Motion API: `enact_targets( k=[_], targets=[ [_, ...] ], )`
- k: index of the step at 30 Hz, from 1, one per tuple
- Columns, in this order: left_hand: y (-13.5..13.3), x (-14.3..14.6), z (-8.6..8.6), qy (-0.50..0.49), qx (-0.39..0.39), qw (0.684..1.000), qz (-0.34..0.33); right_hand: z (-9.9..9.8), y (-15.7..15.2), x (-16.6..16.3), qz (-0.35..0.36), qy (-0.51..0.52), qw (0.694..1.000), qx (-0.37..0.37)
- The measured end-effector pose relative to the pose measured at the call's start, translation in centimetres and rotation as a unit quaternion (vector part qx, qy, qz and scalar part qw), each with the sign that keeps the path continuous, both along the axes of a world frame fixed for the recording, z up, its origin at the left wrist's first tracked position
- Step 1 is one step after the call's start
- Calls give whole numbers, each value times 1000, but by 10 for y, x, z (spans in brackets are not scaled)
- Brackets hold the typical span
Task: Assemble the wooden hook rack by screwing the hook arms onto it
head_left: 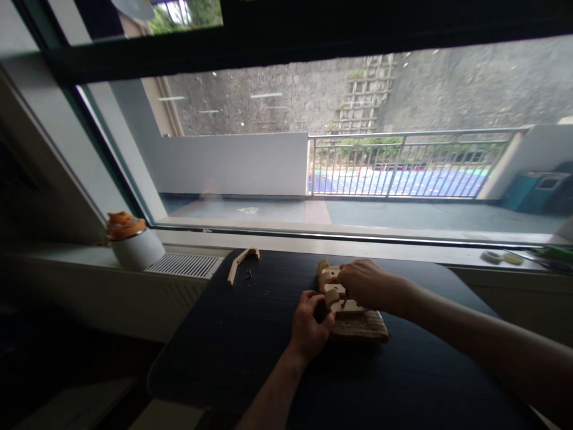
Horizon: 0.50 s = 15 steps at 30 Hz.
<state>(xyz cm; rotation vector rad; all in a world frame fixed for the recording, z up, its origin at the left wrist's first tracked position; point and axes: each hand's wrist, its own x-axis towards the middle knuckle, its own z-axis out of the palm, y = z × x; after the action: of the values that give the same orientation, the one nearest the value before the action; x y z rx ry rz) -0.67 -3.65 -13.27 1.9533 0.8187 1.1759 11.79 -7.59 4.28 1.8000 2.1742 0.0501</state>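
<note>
A wooden assembly of notched pieces lies on a flat wooden base near the middle of the dark table. My left hand is curled against the near left end of the assembly, fingers closed on its edge. My right hand lies over the top of the notched pieces with fingers bent and pressed on them. A loose curved wooden piece rests on the table's far left part, with small dark screws beside it.
A white cup with an orange lid stands on the window sill at left, next to a vent grille. A big window faces a balcony with a metal railing. Small items lie on the sill at right.
</note>
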Motion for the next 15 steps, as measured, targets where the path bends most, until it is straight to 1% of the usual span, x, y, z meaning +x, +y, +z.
enact_targets(
  k=[5,9,11,13,14,15],
  targets=[
    [1,0,0,3,1,1000,-5,-9,-1,19,-46,37,998,20],
    [1,0,-1,-1,0,1000,-4,-18,-14,42,-97,91,990,38],
    [2,0,-1,-8,-1,1000,-2,-31,-27,53,-121,120,984,55],
    [3,0,0,-14,-4,1000,-2,-53,-43,60,-135,155,975,81],
    [3,0,1,-14,-7,1000,-3,-67,-51,63,-154,215,958,113],
    [2,0,1,-11,-10,1000,-6,-82,-59,65,-157,274,939,133]
  ],
)
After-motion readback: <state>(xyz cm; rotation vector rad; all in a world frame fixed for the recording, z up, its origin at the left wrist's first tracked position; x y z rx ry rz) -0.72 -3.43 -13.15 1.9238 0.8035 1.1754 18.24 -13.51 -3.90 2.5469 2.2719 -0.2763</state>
